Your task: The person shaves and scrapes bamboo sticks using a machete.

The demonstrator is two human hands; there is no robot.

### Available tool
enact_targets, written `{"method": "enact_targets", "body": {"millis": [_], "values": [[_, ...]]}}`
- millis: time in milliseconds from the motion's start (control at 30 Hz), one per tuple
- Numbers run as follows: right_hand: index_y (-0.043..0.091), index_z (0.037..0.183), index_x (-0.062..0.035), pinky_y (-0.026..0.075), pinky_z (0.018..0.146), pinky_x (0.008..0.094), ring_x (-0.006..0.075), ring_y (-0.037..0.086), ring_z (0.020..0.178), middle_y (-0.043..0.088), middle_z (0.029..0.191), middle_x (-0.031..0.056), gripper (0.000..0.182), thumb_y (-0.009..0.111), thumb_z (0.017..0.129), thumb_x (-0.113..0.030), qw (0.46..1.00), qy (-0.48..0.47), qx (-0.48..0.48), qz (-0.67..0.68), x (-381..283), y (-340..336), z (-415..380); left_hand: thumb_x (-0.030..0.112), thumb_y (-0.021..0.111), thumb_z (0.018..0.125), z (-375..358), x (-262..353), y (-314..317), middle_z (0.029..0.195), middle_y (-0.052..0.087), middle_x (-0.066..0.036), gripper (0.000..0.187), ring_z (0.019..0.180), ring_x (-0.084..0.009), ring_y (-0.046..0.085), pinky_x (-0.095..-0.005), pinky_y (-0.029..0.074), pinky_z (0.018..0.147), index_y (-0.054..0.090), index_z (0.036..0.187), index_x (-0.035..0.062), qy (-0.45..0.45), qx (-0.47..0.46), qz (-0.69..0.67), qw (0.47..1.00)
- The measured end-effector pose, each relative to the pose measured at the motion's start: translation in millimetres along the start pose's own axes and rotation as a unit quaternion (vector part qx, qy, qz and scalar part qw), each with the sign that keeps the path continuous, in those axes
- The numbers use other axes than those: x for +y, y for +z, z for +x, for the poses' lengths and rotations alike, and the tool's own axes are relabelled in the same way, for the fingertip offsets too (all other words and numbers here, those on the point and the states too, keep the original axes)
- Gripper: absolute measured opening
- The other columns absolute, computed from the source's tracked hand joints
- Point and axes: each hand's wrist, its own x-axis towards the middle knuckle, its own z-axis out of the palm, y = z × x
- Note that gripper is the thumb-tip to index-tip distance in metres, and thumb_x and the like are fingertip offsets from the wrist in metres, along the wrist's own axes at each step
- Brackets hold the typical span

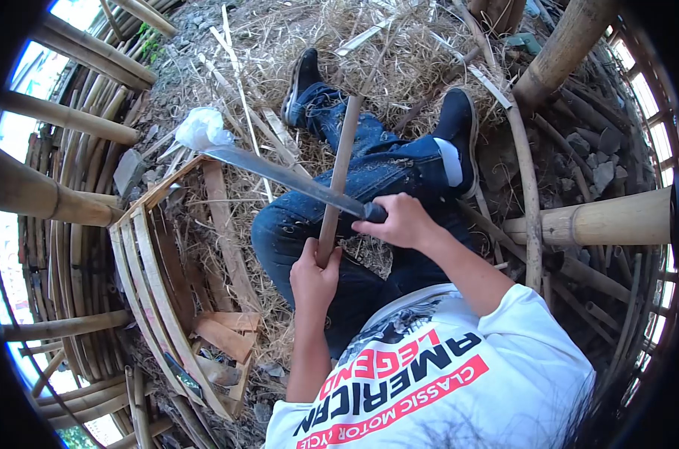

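Note:
A long knife like a machete [283, 173] has its dark handle in my right hand [404, 221], whose fingers are wrapped round it. Its blade runs out to the upper left and crosses over a wooden stick [344, 146]. My left hand [314, 274] grips the near end of that stick, which slants up and away between my legs. Wood dust and small shavings speckle my jeans [384, 176]. Where the blade lies over the stick, part of the wood is hidden.
Curly shavings [395, 63] and thin strips cover the ground ahead. A wooden crate [148, 273] stands at left, a white plastic bag [203, 129] above it. Bamboo poles [594, 222] rise around me. Stones [601, 168] and sticks lie at right.

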Motion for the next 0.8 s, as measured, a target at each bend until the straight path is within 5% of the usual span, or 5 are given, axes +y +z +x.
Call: {"method": "enact_targets", "body": {"millis": [100,333,600,667,800], "values": [[0.068,0.07,-0.004,0.056,0.069,0.0477,0.0403,0.069,0.071,0.067,0.067,0.0204,0.065,0.067,0.078,-0.068,0.999,-0.026,-0.019,0.015,-17.1,10.3,-3.1,0.029,0.07,0.09,-2.2,-5.5,-4.0,0.073,0.065,-0.023,0.03,0.075,-0.0461,0.064,-0.0502,0.048,0.062,0.056,0.093,0.0026,-0.032,-0.003,-0.083,0.996],[0.068,0.073,-0.0033,0.055,0.061,0.0436,0.0353,0.067,0.06,0.065,0.061,0.0176,0.07,0.062,0.081,-0.072,0.977,-0.164,0.006,-0.134,-40.3,4.5,7.3,0.025,0.064,0.095,-8.7,-4.6,-26.3,0.073,0.066,-0.023,0.022,0.072,-0.0453,0.065,-0.0513,0.048,0.06,0.058,0.097,0.0043,0.007,0.07,0.045,0.997],[0.069,0.074,-0.0007,0.056,0.062,0.0442,0.0342,0.069,0.063,0.067,0.064,0.0187,0.074,0.058,0.082,-0.074,0.969,-0.17,-0.02,-0.178,-51.6,6.0,21.4,0.024,0.06,0.097,-6.2,-4.9,-33.5,0.073,0.067,-0.021,0.018,0.069,-0.0434,0.066,-0.0516,0.049,0.06,0.062,0.105,0.0086,0.01,0.106,0.082,0.991],[0.069,0.074,-0.0009,0.056,0.062,0.0442,0.0342,0.069,0.063,0.067,0.064,0.0185,0.074,0.058,0.082,-0.073,0.971,-0.176,-0.022,-0.16,-52.3,13.6,24.5,0.025,0.058,0.098,-4.0,-4.7,-41.4,0.085,0.069,-0.021,0.02,0.08,-0.0446,0.065,-0.0507,0.049,0.068,0.063,0.107,0.0077,-0.05,0.073,0.083,0.993],[0.07,0.075,-0.0014,0.056,0.062,0.0438,0.0342,0.07,0.063,0.068,0.065,0.0179,0.071,0.059,0.083,-0.072,0.975,-0.156,-0.048,-0.151,-58.3,25.1,32.0,0.027,0.057,0.098,0.7,-10.0,-48.8,0.081,0.068,-0.021,0.02,0.078,-0.0447,0.065,-0.0516,0.048,0.065,0.062,0.103,0.0082,-0.09,0.049,0.11,0.989]]}}
